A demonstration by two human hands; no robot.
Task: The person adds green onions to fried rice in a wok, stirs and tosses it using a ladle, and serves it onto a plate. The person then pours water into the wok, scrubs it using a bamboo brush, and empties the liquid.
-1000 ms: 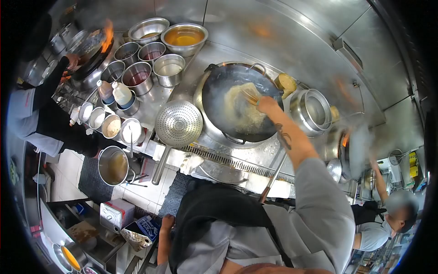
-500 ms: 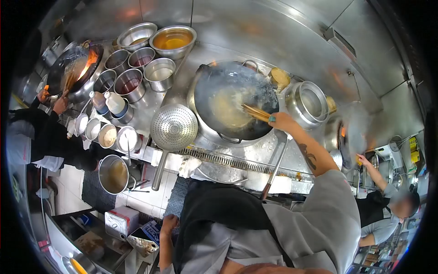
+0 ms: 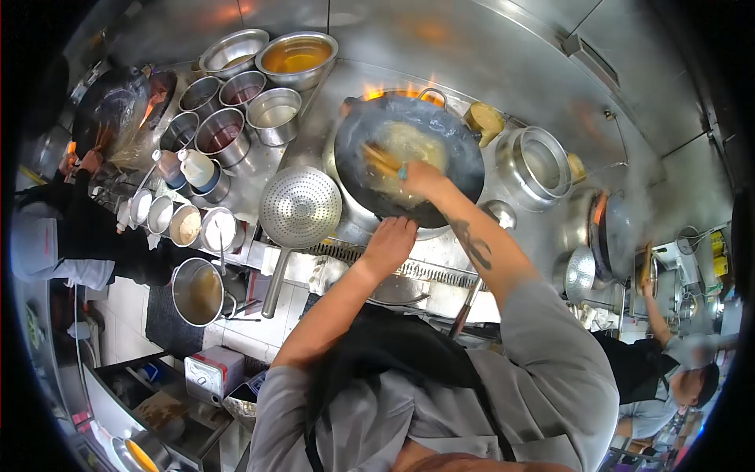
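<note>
Closed round a bamboo brush, my right hand is over the large black wok. The brush tips reach into cloudy, pale liquid in the wok. My left hand is at the wok's near edge, its fingers bent over the near handle, which they hide. Flames rise behind the wok's far rim. A perforated strainer lies to the left of the wok, and a ladle rests to its right.
Metal bowls and pots of liquids stand at the back left, with squeeze bottles nearer. Stacked pots sit right of the wok. Co-workers work at woks on the far left and far right. A pot stands lower left.
My left hand has come up from beside my body to the wok's near edge. My right hand and the brush have moved left across the wok. Flames behind the wok have grown.
</note>
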